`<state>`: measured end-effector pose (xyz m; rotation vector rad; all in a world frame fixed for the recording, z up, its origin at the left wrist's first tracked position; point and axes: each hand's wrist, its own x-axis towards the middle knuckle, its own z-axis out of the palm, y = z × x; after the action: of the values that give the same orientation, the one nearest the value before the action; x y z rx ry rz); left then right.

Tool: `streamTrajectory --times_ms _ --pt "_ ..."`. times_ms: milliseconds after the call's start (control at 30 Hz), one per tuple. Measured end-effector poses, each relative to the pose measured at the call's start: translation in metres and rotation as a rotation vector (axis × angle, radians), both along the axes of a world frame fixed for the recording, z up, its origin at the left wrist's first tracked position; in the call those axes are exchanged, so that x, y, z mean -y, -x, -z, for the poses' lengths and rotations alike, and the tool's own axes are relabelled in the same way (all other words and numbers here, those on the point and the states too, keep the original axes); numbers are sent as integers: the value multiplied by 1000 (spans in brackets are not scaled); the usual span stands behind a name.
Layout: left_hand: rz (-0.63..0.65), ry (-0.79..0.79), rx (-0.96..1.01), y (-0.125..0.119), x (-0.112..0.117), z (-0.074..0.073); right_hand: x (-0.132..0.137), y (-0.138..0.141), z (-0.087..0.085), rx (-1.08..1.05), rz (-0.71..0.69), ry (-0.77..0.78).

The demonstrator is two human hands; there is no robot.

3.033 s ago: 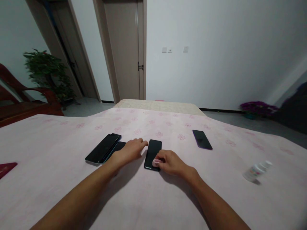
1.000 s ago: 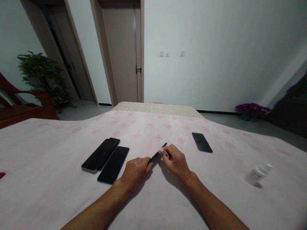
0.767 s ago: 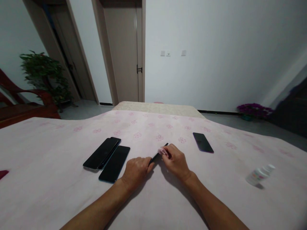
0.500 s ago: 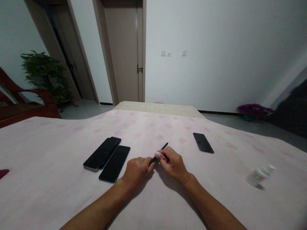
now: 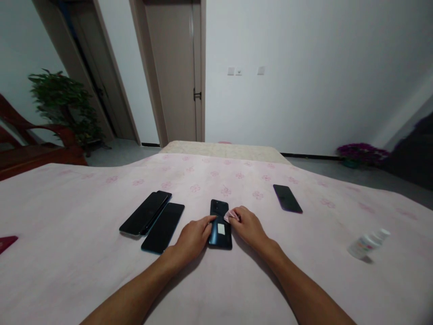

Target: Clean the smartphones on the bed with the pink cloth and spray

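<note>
A dark blue phone lies in front of me with its back up, its camera at the far end and a pale sticker on it. My left hand grips the phone's left edge, fingers closed. In my right hand a small pink cloth is pinched, touching the phone's right edge near the camera end. Part of the cloth is hidden by the fingers.
To the left lie black phones, some overlapping and one beside them. Another phone is on the right, and a white spray bottle stands near the right side. A red object shows at the left edge of the pink flowered tablecloth.
The phone, earlier tilted on its edge between my hands, now lies flat with its back showing. My right hand and the cloth have moved slightly right.
</note>
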<state>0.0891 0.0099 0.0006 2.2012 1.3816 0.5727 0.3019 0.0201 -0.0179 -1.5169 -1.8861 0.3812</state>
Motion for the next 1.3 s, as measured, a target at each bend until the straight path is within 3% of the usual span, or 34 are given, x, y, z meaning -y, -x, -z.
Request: streamTrajectory --times_ms 200,433,667,800,1000,1167,1300 --pt "310 -205 -419 11 -8 -20 -8 -8 6 -192 43 119" --pt "755 -599 -587 -16 -29 -16 -17 -17 12 -499 73 148" --pt "915 -639 -704 -36 -35 -32 -12 -16 0 -862 77 248" --pt "872 -611 -713 -30 -36 -39 -12 -17 -1 -938 60 263" --pt "661 -533 -609 -4 -36 -38 -13 -17 -1 -979 49 291" --pt "449 -491 -395 17 -23 -23 -9 -8 -2 -980 -6 277" --pt "230 -578 -221 21 -14 -6 -1 3 -6 -1022 -58 263"
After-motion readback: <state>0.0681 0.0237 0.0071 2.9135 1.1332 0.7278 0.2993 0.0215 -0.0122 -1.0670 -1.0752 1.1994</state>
